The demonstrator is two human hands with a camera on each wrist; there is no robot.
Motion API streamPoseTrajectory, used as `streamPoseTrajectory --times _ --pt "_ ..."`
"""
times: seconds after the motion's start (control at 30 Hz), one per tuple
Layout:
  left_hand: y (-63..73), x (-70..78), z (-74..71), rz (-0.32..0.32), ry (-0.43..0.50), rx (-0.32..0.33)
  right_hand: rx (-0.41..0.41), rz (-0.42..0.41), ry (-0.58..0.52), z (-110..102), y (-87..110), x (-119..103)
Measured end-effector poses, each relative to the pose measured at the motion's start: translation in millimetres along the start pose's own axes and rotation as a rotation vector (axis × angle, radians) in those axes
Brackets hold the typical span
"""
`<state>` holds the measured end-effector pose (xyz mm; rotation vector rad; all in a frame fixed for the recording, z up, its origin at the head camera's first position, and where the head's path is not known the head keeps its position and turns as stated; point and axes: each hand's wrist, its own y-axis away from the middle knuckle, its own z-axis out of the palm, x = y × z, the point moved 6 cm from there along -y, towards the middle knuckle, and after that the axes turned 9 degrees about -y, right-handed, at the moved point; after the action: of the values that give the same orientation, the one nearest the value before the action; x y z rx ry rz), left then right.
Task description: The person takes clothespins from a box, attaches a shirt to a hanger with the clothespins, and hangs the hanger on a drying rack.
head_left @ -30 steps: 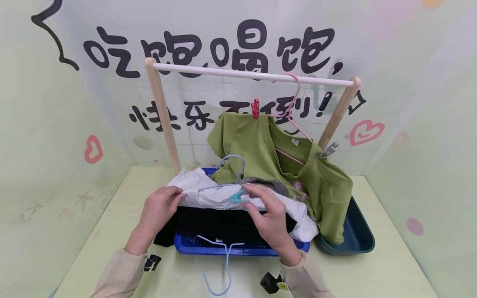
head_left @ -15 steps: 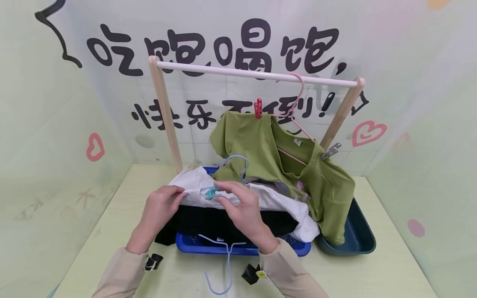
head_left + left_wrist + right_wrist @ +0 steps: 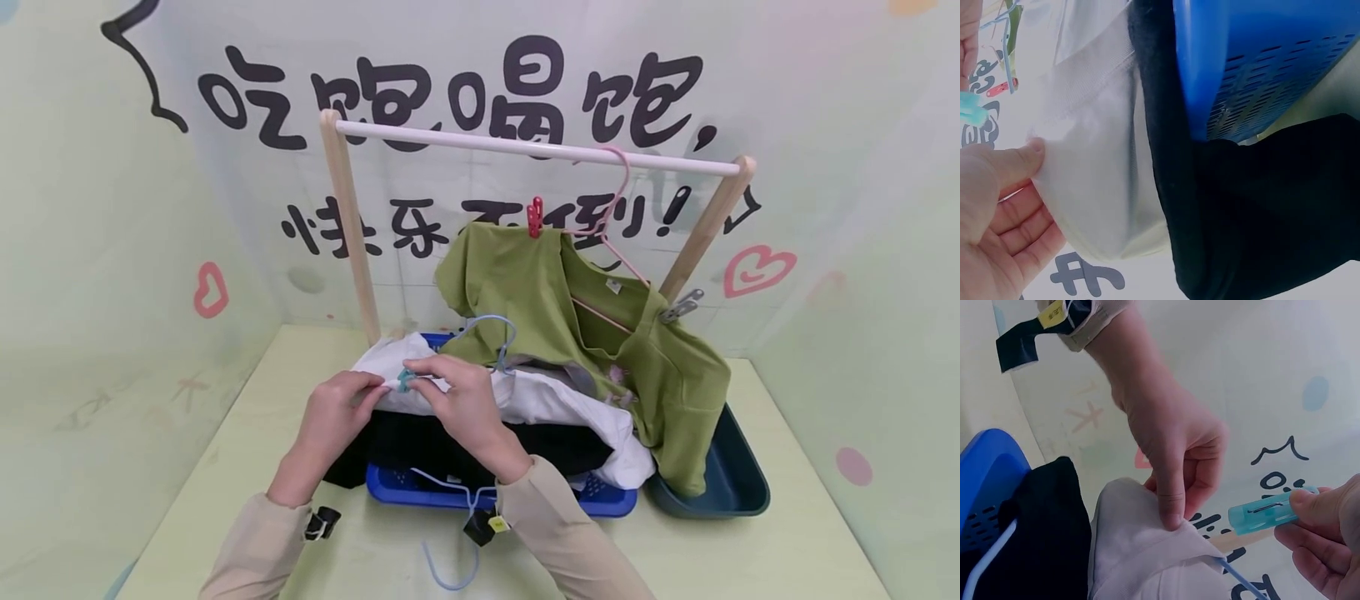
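My left hand (image 3: 330, 421) pinches the edge of a white garment (image 3: 1094, 162) between thumb and fingers. A teal clothespin (image 3: 1263, 514) is held by its handle end between the thumb and fingers of my right hand (image 3: 471, 412). In the right wrist view the clothespin points toward the white cloth and stands apart from it. A light blue hanger (image 3: 491, 317) runs into the white garment, its hook sticking up; the garment and my right hand hide much of it. Black cloth (image 3: 420, 446) lies beneath the white garment.
The clothes lie over a blue basket (image 3: 607, 502). Behind, a green shirt (image 3: 517, 283) hangs by a pink hanger (image 3: 624, 179) from a white rail (image 3: 480, 143), with red (image 3: 535, 218) and grey clothespins (image 3: 681, 307). A dark teal tub (image 3: 750, 483) stands right; another blue hanger (image 3: 453, 585) lies in front.
My right hand has carried the teal clothespin leftward, close to my left hand. The left hand keeps its pinch on the white garment. The head view has turned slightly left.
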<state>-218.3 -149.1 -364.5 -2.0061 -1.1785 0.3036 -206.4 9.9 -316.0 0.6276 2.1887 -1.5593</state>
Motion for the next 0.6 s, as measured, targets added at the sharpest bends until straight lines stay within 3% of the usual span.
streamPoseTrajectory --times 0.6 --pt "-0.3 2.5 -2.1 0.011 -0.005 -0.001 -0.100 0.020 0.152 20 -6.4 16"
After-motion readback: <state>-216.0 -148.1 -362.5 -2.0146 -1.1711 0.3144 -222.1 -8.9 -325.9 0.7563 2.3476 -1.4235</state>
